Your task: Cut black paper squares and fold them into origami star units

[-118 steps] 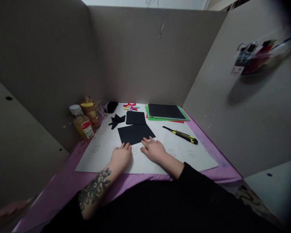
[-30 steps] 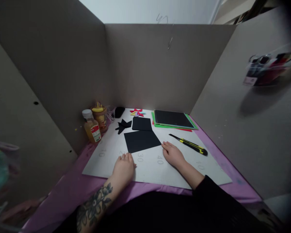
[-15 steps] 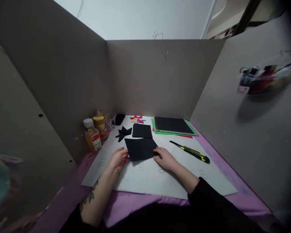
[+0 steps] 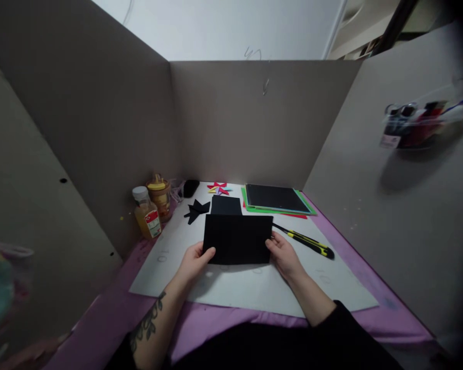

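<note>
A black rectangular sheet of paper (image 4: 238, 239) is held up in front of me, its face tilted toward the camera. My left hand (image 4: 195, 260) pinches its left edge, thumb on the front. At the opposite edge, my right hand (image 4: 284, 254) grips it the same way. Just behind the sheet lies a black paper square or stack (image 4: 226, 205), partly covered. Left of that is a black folded paper star shape (image 4: 197, 210). A yellow and black utility knife (image 4: 308, 242) rests right of the sheet, its tip close to the sheet's corner.
A stack of coloured paper (image 4: 280, 199) with black on top sits at the back right. A multicoloured paper star (image 4: 218, 188) lies at the back. A glue bottle (image 4: 148, 213) and a brown jar (image 4: 160, 196) stand left. Grey panels (image 4: 262, 123) surround the white board (image 4: 239, 298).
The black sheet has been lifted off the board and turned to face me. My right hand has moved to the right with its edge, and my left thumb now lies over the front.
</note>
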Available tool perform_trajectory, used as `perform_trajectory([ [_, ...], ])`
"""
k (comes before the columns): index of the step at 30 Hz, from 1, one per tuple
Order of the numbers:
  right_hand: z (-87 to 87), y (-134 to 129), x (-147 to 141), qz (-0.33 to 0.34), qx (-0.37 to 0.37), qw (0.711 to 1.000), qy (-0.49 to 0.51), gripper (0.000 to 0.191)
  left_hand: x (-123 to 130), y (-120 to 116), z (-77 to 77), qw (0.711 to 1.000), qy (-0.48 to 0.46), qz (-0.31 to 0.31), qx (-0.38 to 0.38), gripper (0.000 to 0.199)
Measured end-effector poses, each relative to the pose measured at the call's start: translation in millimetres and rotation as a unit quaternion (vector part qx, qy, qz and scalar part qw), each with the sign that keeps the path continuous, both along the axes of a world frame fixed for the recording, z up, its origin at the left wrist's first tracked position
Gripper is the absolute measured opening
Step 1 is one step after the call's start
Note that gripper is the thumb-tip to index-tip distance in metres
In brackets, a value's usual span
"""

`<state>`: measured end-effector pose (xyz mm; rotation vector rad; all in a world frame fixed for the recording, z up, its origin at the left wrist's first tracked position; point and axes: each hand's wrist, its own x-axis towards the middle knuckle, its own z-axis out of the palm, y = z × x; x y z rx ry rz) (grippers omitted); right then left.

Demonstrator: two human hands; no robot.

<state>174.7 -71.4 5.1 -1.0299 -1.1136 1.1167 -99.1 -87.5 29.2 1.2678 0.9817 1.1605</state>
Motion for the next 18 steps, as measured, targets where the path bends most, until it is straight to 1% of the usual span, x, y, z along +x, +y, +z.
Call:
perform_trajectory([
  [2,1.7,-3.1,-0.9,-0.001,0.005,1.0,0.022,0.042,0.1,-1.9,1.1,1.0,0.012,-0.003,0.007,0.036],
  [4,2.7,-6.0,-2.0,-0.017,0.006,0.999,0.03,0.036,0.2,-2.5,1.3,1.0,0.019,-0.001,0.014,0.035],
  [11,0.2,-6.1,0.9,-0.05,0.014,0.998,0.026,0.032,-1.8,-1.3,-4.2,0.998,0.045,-0.008,0.037,0.033],
  [16,-1.2,-4.6,1.7,-0.077,0.031,0.997,0.0,0.03,-1.9,-0.1,-7.4,0.995,0.077,0.001,0.062,0.03],
  [18,-1.0,-3.7,0.4,-0.08,0.04,0.996,-0.014,0.033,-1.9,3.4,-10.1,0.995,0.08,0.013,0.062,0.031],
])
